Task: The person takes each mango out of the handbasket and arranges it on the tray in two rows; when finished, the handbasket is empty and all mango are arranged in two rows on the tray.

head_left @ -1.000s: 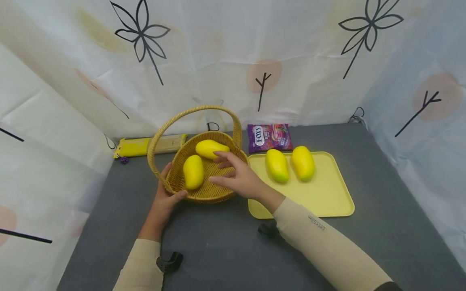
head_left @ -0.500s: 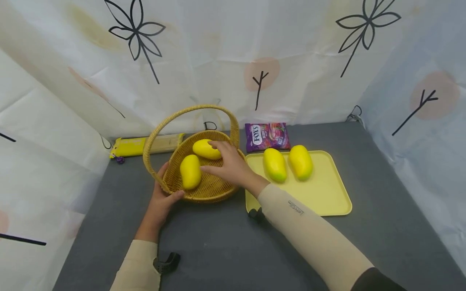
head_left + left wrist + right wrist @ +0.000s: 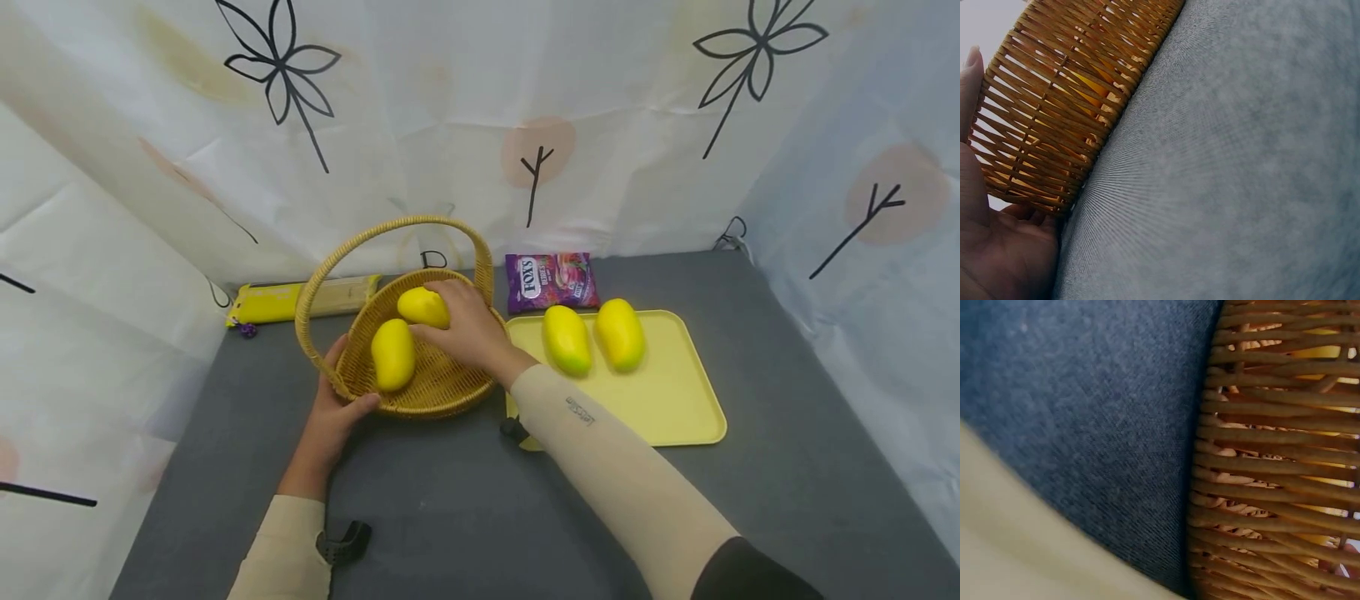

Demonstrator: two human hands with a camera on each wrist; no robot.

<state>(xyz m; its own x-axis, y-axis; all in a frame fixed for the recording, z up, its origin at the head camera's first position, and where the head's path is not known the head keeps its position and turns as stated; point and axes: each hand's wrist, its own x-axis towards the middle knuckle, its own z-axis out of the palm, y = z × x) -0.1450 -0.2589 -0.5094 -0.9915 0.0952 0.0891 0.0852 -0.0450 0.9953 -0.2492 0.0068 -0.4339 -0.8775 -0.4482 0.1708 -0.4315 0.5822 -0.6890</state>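
Note:
In the head view, a wicker basket (image 3: 438, 408) with an arched handle stands left of centre, two yellow mangoes inside. My left hand (image 3: 337, 418) holds the basket's left side, thumb over the rim. The left wrist view has this hand (image 3: 1010, 256) against the woven wall (image 3: 1054, 94). Inside the basket, my right hand (image 3: 474, 327) grips the far mango (image 3: 422, 307) by its right end, thumb on the near side. The near mango (image 3: 393, 355) lies just left of that thumb. From the right wrist, only the basket's weave (image 3: 1272, 437) shows clearly; that hand is mostly hidden.
To the right, a pale yellow tray (image 3: 667, 408) bears two more mangoes, one on the left (image 3: 567, 340) and one on the right (image 3: 621, 335). A purple FOX'S candy bag (image 3: 551, 282) lies behind it. A long yellow packet (image 3: 277, 303) lies behind the basket, near the curtain.
My right hand has moved left and deeper into the basket, from hovering beside the far mango to gripping it. The left hand keeps its hold on the basket.

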